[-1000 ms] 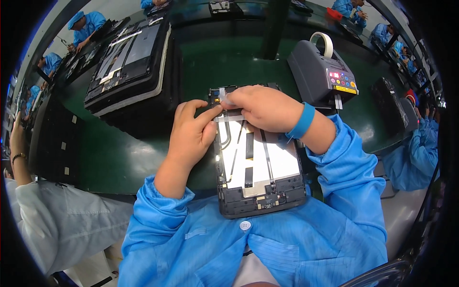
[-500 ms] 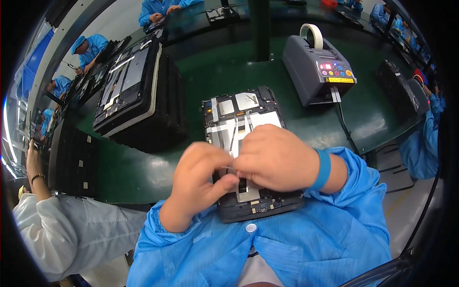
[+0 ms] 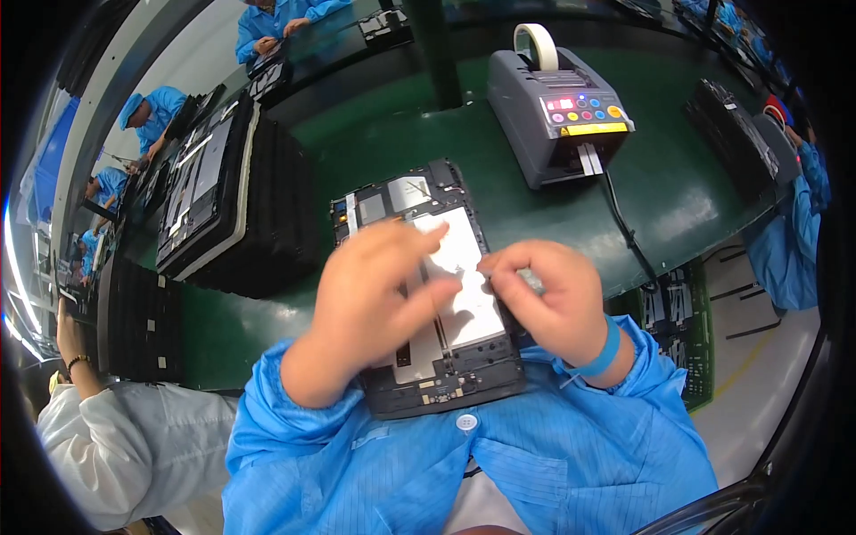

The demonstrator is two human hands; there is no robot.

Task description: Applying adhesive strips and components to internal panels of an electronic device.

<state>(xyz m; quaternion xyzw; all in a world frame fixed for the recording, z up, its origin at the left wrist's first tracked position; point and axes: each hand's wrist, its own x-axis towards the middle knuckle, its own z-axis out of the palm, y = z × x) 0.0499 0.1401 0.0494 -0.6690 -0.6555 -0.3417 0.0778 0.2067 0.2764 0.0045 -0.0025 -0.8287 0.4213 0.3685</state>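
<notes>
An opened tablet (image 3: 486,374) lies in front of my body, its inner parts showing and a bright silver-white battery (image 3: 473,325) along its right side. My left hand (image 3: 361,299) is over the tablet's left half, thumb and fingers apart with nothing seen between them; whether the fingertips touch the battery is unclear. At the tablet's right edge, my right hand (image 3: 557,299) has thumb and forefinger pinched together. A small pale, see-through scrap shows by its fingers, too unclear to name. A blue band (image 3: 602,352) circles my right wrist.
A grey tape dispenser (image 3: 562,116) with a tape roll (image 3: 537,46) stands beyond the tablet to the right, its cord (image 3: 620,214) trailing off. At left rises a tall stack of tablets (image 3: 201,178). A person in a white sleeve (image 3: 147,437) works close on my left.
My hands, together over the tablet's middle before, are now apart, the right at the tablet's right edge. More of the battery is uncovered. The view has shifted, so the tablet appears farther left.
</notes>
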